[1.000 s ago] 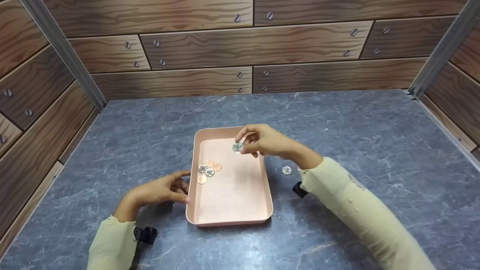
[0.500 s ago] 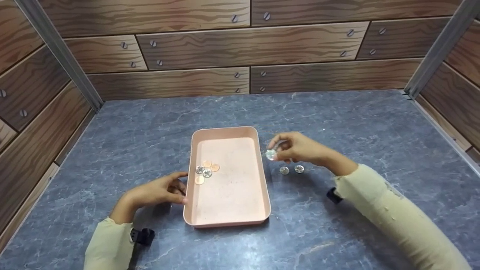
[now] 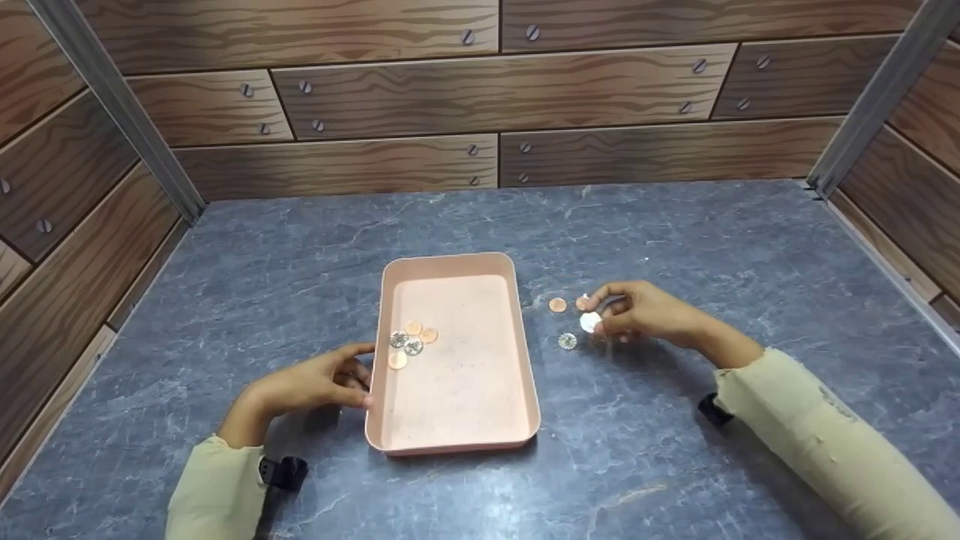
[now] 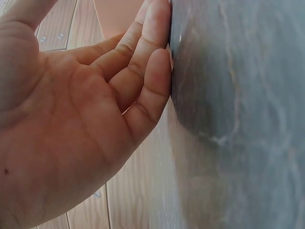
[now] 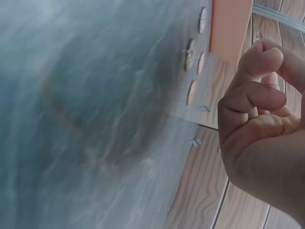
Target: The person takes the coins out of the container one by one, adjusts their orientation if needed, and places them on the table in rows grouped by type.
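My right hand point(image 3: 645, 311) pinches a shiny silver coin point(image 3: 590, 322) between thumb and fingertips, raised over the table right of the tray. Around and below it lie two copper coins point(image 3: 557, 304) and a silver coin point(image 3: 567, 341). In the right wrist view a second silver coin point(image 5: 190, 55) shows on the table; the hand covers it in the head view. The left hand point(image 3: 315, 382) rests at the left wall of the shallow pink tray point(image 3: 472, 390), thumb and index fingertip against it. Its other fingertips point(image 4: 157, 71) touch the tabletop, loosely bent.
Inside the tray, near its left side, several copper and silver coins point(image 3: 413, 346) lie together. The table point(image 3: 675, 480) is dark grey-blue with a marble pattern. Wood-print walls point(image 3: 390, 97) enclose it at the back and both sides.
My right hand has moved from above the tray to the right, over the loose coins, still pinching a silver coin. Two copper coins have come out from behind it. The left hand keeps its place.
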The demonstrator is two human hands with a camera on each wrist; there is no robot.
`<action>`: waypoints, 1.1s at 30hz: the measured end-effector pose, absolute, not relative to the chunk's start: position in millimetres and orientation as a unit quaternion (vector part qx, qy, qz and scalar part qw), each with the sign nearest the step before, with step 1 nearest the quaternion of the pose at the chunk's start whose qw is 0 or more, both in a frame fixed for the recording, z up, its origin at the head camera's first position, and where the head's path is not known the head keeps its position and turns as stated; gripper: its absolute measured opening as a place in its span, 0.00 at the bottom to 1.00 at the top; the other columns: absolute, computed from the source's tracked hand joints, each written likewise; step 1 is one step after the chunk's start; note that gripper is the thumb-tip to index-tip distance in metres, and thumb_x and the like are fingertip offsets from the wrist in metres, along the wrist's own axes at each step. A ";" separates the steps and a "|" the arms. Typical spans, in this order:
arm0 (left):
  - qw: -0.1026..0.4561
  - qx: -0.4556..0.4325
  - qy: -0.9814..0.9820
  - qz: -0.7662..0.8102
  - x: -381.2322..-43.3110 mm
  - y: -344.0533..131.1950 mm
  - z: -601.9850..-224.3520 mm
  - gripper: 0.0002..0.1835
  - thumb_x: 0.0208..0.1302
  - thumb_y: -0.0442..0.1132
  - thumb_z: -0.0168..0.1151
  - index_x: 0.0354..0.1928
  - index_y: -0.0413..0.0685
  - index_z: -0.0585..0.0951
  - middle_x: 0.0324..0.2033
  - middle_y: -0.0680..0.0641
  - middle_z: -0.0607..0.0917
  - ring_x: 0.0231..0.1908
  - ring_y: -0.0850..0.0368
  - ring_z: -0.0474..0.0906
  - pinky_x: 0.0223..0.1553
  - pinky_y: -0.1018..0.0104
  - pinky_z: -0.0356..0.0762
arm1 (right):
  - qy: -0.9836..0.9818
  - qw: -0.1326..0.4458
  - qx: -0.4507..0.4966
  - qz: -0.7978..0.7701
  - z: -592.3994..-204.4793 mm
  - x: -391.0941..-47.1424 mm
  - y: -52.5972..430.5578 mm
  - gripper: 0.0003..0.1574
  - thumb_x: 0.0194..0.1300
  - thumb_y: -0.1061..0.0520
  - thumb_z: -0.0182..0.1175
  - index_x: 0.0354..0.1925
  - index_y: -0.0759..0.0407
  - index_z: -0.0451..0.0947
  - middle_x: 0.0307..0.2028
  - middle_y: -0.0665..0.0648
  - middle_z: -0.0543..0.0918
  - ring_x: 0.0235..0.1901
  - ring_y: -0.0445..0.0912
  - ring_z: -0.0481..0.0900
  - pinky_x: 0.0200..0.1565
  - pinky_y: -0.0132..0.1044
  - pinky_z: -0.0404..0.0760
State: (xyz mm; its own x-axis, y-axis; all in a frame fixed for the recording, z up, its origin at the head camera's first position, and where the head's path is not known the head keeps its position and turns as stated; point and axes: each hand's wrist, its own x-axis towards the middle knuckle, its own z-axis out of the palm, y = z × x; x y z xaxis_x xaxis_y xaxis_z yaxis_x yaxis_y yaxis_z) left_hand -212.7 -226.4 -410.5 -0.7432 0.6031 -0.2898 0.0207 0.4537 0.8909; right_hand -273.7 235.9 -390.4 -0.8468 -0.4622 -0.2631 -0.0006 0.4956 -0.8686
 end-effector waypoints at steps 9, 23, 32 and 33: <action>0.300 0.194 0.798 0.485 -213.1 -226.0 -409.5 0.50 0.58 0.40 0.70 0.72 0.29 0.49 0.45 0.39 0.80 0.41 0.59 0.77 0.44 0.73 0.75 | 0.841 0.239 -0.131 -0.468 -395.0 -271.8 250.6 0.25 0.57 0.62 0.66 0.52 0.69 0.72 0.28 0.50 0.80 0.22 0.38 0.74 0.27 0.31 0.77; 0.301 0.189 0.797 0.489 -212.3 -227.4 -410.9 0.50 0.58 0.41 0.70 0.72 0.30 0.49 0.44 0.40 0.79 0.41 0.59 0.77 0.44 0.73 0.76 | 0.864 0.232 -0.119 -0.430 -401.4 -271.6 262.7 0.25 0.57 0.64 0.65 0.52 0.71 0.72 0.22 0.47 0.77 0.20 0.37 0.72 0.24 0.29 0.73; 0.305 0.190 0.788 0.499 -213.0 -226.2 -413.0 0.50 0.58 0.39 0.70 0.72 0.29 0.49 0.44 0.40 0.80 0.40 0.61 0.78 0.44 0.73 0.76 | 0.875 0.218 -0.110 -0.418 -401.9 -270.1 264.1 0.23 0.54 0.66 0.64 0.49 0.74 0.74 0.19 0.47 0.74 0.17 0.36 0.69 0.22 0.28 0.71; 0.305 0.191 0.789 0.498 -213.7 -225.6 -413.3 0.50 0.58 0.39 0.70 0.72 0.30 0.49 0.44 0.40 0.80 0.40 0.60 0.78 0.44 0.73 0.76 | 0.875 0.216 -0.111 -0.419 -402.3 -269.7 264.6 0.23 0.54 0.67 0.64 0.48 0.75 0.74 0.19 0.47 0.74 0.17 0.36 0.69 0.22 0.28 0.71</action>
State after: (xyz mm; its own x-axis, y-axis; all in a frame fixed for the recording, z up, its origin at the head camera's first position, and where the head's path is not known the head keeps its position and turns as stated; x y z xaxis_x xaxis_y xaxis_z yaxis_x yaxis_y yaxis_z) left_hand -213.7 -225.6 -413.3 -0.7418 0.6043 -0.2908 -0.0031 0.4306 0.9025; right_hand -269.7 264.6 -402.3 -0.8819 -0.3753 -0.2853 -0.0132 0.6246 -0.7808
